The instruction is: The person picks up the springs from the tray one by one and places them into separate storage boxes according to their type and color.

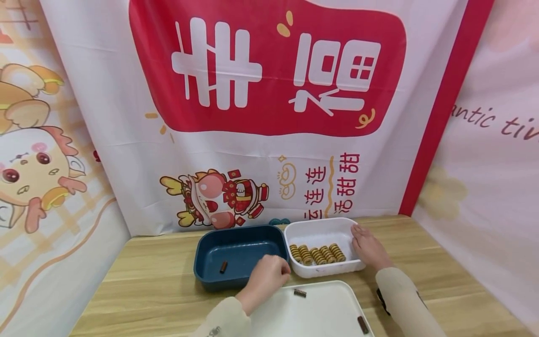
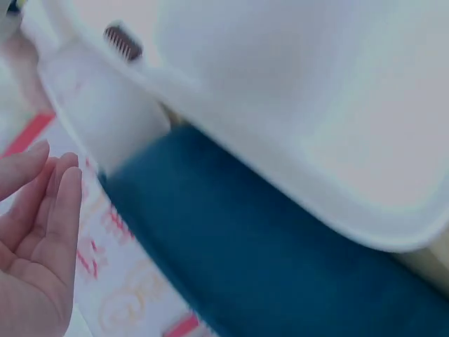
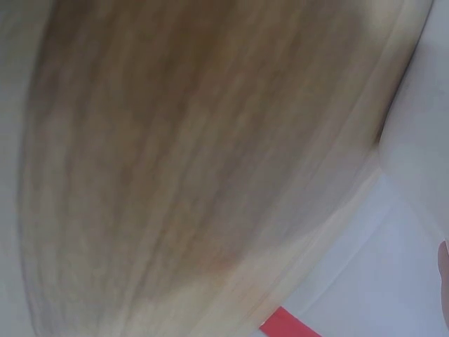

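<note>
My left hand (image 1: 266, 280) hovers over the front right edge of the blue bin (image 1: 202, 276). In the left wrist view its fingers (image 2: 64, 217) are loosely bent, thumb apart, with nothing visible between them. My right hand (image 1: 370, 247) rests on the right rim of the white bin (image 1: 337, 268), fingertips over the edge. Several yellow-and-dark ribbed coils (image 1: 317, 255) lie in a row inside that bin. One small brown cylinder (image 1: 223, 267) lies in the blue bin. On the white tray (image 1: 311, 313) are a small dark ribbed piece, like a coil spring (image 1: 300, 293), and a brown cylinder (image 1: 363, 324).
Both bins stand side by side at the back of a wooden table (image 1: 139, 281), the tray in front of them. A printed cloth (image 1: 269, 154) hangs directly behind. More printed sheets close off the left and right sides.
</note>
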Available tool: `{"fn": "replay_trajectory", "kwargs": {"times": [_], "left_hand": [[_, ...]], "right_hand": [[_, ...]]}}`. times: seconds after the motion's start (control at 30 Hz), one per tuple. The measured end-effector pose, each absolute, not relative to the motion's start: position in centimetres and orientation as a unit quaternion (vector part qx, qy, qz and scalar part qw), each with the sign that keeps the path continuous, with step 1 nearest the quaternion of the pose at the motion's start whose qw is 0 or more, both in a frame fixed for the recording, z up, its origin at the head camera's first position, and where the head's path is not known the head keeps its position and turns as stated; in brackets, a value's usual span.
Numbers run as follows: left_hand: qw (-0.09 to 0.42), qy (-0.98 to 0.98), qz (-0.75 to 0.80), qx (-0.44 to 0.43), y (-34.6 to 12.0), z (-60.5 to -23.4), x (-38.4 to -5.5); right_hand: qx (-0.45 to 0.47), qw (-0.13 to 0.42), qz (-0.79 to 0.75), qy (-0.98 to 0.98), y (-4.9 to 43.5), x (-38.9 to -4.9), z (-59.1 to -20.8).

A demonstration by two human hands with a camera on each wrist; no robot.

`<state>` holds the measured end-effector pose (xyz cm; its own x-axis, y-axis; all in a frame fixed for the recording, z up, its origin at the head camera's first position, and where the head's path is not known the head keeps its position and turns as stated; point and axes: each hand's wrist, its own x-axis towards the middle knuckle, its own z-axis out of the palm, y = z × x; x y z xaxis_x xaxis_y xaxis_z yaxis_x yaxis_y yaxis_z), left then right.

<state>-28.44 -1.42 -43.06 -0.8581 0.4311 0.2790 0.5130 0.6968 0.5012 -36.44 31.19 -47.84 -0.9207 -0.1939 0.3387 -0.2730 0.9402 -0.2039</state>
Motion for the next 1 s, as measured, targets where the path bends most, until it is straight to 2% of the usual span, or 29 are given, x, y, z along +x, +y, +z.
{"fn": "replay_trajectory", "kwargs": {"times": [0.1, 0.23, 0.4, 0.53, 0.63, 1.0], "left_hand": [[0.066, -0.917, -0.255, -0.301, -0.4, -44.0, -27.8], [0.086, -0.915, -0.166, -0.358, 0.9, -45.2, -27.2], [0.167, -0.888, 0.008, -0.429, 2.2, -46.3, -27.1], [0.223, -0.862, 0.088, -0.446, 2.8, -46.6, -27.3], [0.223, -0.867, 0.100, -0.434, 3.1, -46.6, -27.5], [0.173, -0.883, 0.088, -0.427, 3.2, -47.2, -28.2]], "right_hand": [[0.118, 0.153, 0.127, -0.973, 31.2, -36.4, -47.8], [0.116, 0.146, 0.126, -0.974, 31.2, -36.4, -47.8], [0.119, 0.148, 0.125, -0.974, 31.1, -36.4, -47.7], [0.114, 0.141, 0.128, -0.975, 31.1, -36.3, -47.6], [0.110, 0.137, 0.129, -0.976, 31.1, -36.2, -47.6], [0.121, 0.159, 0.125, -0.972, 31.3, -36.2, -47.7]]}}
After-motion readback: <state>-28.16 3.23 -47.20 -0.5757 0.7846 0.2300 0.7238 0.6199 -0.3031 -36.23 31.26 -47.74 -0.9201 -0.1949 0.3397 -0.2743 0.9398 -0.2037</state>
